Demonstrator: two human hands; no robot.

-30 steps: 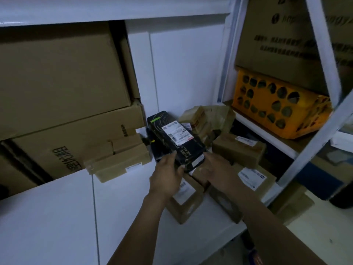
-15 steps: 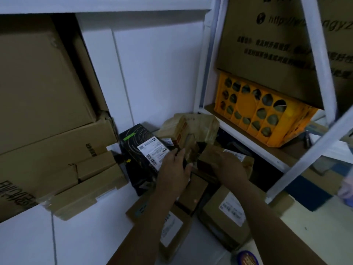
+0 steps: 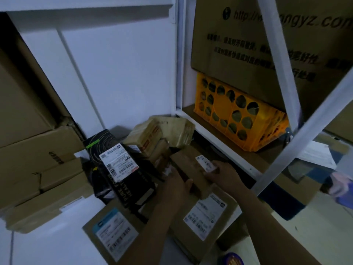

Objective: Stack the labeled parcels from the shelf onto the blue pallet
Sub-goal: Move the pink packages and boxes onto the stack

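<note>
Gripping one parcel, two hands

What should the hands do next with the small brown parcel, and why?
Probably lift the small parcel straight up. The left hand and right hand grip its two sides, it lies on a larger parcel, and the black box crowds its left, so sliding it out could snag.
</note>
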